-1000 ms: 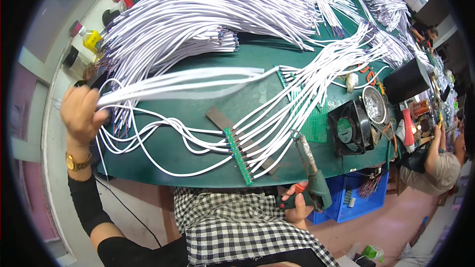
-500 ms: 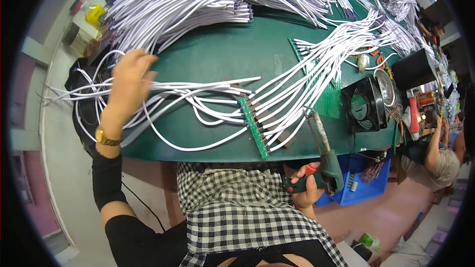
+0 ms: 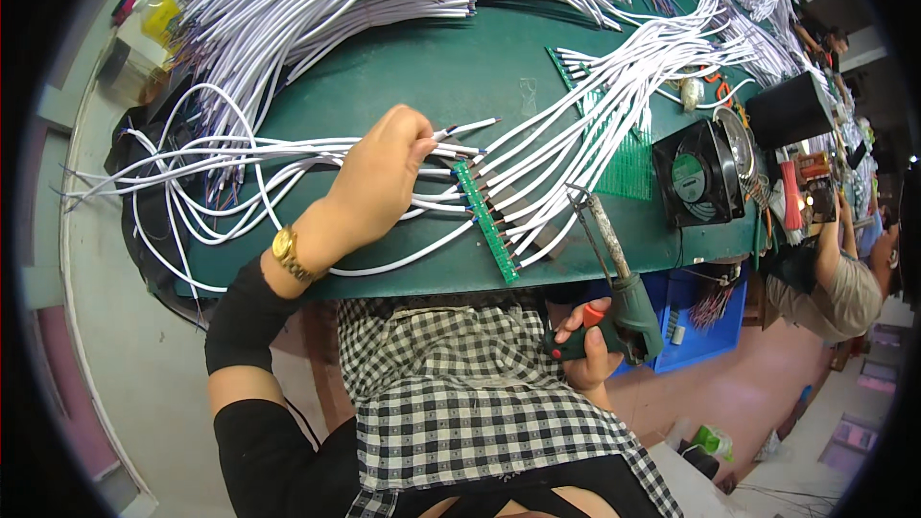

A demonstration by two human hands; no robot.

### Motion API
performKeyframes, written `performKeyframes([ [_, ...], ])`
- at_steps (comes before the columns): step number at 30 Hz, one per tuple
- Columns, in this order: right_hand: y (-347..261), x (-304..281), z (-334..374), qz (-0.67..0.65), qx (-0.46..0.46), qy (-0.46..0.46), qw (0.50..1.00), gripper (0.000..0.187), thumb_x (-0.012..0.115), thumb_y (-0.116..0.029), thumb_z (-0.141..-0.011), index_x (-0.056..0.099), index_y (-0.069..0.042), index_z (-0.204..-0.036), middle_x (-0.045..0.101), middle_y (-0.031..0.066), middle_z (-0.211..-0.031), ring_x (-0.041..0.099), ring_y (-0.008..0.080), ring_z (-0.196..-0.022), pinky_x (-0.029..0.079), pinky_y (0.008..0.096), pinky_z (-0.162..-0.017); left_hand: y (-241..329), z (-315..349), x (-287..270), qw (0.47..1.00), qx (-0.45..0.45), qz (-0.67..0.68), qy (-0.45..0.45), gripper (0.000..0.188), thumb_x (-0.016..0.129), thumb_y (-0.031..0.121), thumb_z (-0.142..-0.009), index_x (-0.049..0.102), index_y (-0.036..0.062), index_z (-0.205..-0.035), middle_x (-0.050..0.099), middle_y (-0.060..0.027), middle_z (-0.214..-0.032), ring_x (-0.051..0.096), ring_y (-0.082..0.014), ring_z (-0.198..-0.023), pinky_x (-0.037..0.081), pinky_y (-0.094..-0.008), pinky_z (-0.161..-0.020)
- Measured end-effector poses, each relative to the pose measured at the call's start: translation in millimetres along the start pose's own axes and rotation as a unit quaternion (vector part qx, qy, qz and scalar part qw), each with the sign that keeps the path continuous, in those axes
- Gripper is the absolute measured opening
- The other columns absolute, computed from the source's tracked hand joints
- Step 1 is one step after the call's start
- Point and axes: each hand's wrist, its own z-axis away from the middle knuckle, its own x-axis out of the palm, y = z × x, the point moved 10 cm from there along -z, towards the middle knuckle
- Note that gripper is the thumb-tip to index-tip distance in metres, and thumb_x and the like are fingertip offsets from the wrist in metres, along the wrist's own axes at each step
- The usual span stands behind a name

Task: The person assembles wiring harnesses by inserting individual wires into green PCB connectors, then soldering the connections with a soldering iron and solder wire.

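My left hand [image 3: 376,177], with a gold watch at its wrist, has its fingers closed on a white cable [image 3: 459,148]. The cable's stripped end points right, just above the top of a narrow green circuit board strip [image 3: 487,225]. White cables run from both long sides of that strip, which lies near the table's front edge. My right hand [image 3: 593,357] grips a dark green soldering gun [image 3: 630,307] by its handle, the thumb side near the red trigger. Its thin tip rises over the table edge, to the right of the strip and apart from it.
A thick bundle of white cables [image 3: 317,14] covers the back of the green table [image 3: 403,58]. More green boards [image 3: 624,158] lie under cables at right. Beyond stand a black fan [image 3: 693,177], a metal dish [image 3: 732,139] and a black box [image 3: 791,110]. A blue bin [image 3: 705,326] sits below.
My left hand has moved right from the cables at left to the strip's upper end and now pinches a cable. The view has shifted slightly; my right hand still holds the soldering gun.
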Motion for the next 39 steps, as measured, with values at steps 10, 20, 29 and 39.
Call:
performKeyframes([
  [10,10.2,15.5,-2.2,0.014,0.081,-0.055,0.995,0.044,0.064,-0.026,-0.086,0.045,-0.004,-0.119,0.056,0.0115,-0.091,0.058,0.0182,-0.074,0.05,0.0313,-0.067,46.4,41.2,24.3,0.987,-0.058,0.15,-0.032,0.01,0.07,0.007,-0.08,0.067,0.0018,-0.088,0.059,-0.0086,-0.071,0.057,-0.0241,-0.065,0.047,-0.0326,-0.058],
  [20,17.7,8.7,8.1,0.027,0.103,-0.078,0.991,0.042,0.062,-0.022,-0.087,0.044,-0.004,-0.121,0.056,0.0114,-0.092,0.058,0.018,-0.076,0.05,0.0325,-0.07,45.1,57.7,44.1,0.999,0.008,-0.002,0.04,0.018,0.073,-0.002,-0.064,0.058,0.0054,-0.069,0.055,-0.0055,-0.064,0.051,-0.0226,-0.057,0.041,-0.0326,-0.051],
  [29,17.8,8.6,16.7,0.031,0.121,-0.09,0.988,0.047,0.063,-0.023,-0.087,0.043,-0.006,-0.126,0.055,0.0111,-0.095,0.057,0.0191,-0.08,0.05,0.0336,-0.075,44.0,58.6,42.8,0.997,0.02,-0.028,0.071,0.021,0.073,-0.001,-0.062,0.054,0.0068,-0.068,0.05,-0.0051,-0.065,0.049,-0.0228,-0.059,0.041,-0.0332,-0.049],
  [39,20.9,7.7,19.0,0.071,0.168,-0.086,0.979,0.047,0.067,-0.029,-0.086,0.047,-0.005,-0.122,0.056,0.0104,-0.094,0.058,0.0193,-0.081,0.05,0.0346,-0.075,42.5,60.8,47.0,0.998,0.026,-0.027,0.047,0.024,0.073,-0.007,-0.061,0.056,0.0038,-0.074,0.052,-0.0072,-0.066,0.05,-0.0242,-0.058,0.041,-0.0333,-0.05],
])
